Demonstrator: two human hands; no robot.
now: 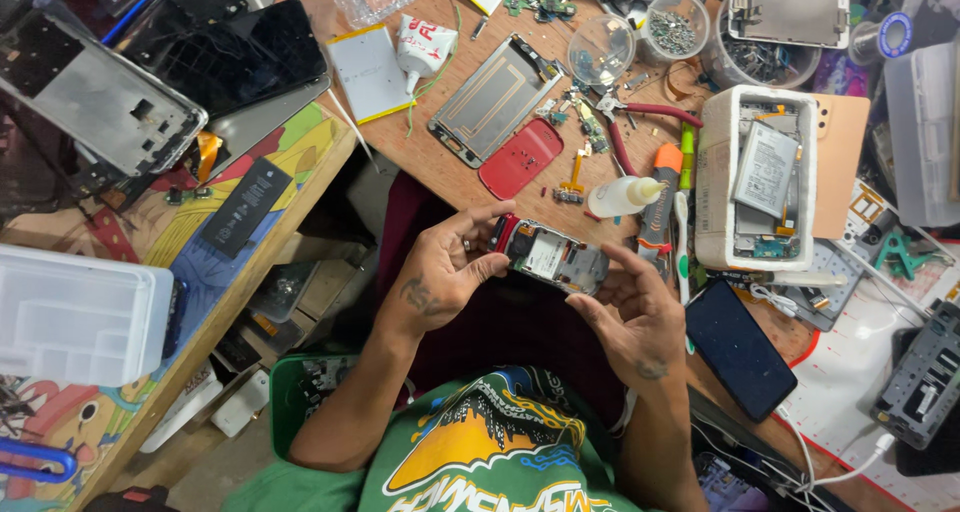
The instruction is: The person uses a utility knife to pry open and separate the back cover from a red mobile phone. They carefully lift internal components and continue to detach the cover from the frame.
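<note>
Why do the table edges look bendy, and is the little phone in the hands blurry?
Head view: the wide lens bows the wooden table edge near the picture's sides; the opened phone, held between the left hand and right hand, looks fairly sharp; light is even, with soft shadows underneath.

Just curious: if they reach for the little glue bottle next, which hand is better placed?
Probably the right hand: the bottle lies just beyond it, while the left hand grips the phone's far end.

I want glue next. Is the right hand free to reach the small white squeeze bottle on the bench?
Probably not yet: the right hand and left hand both grip the opened phone. The squeeze bottle lies just beyond, with nothing between.
</note>
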